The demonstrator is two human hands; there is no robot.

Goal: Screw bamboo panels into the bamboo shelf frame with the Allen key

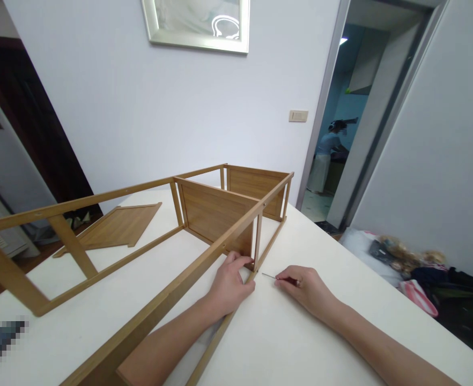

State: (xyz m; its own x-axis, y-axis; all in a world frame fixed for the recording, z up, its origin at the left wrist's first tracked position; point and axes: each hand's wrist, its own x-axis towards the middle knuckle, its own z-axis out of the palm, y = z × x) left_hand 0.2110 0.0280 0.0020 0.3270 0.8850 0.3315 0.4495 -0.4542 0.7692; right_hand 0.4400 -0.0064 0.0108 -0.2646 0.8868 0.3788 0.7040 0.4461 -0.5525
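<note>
A wooden shelf frame (238,239) lies on its side across the white table (301,321), with two panels fitted between its rails. My left hand (230,284) reaches between the rails and is closed around the lower rail, its fingers at the bottom corner of the nearer panel (216,209). Just right of that corner, my right hand (307,287) pinches a thin metal rod (268,275), perhaps a hex key. The rod points left toward the rail and its tip stands slightly apart from it. Its other end is hidden in my fingers.
A loose wooden panel (119,226) lies on the table behind the frame's left part. Clothes and bags (433,279) are piled beyond the table's right edge. Through the doorway at the back right, another person (325,153) stands in a further room.
</note>
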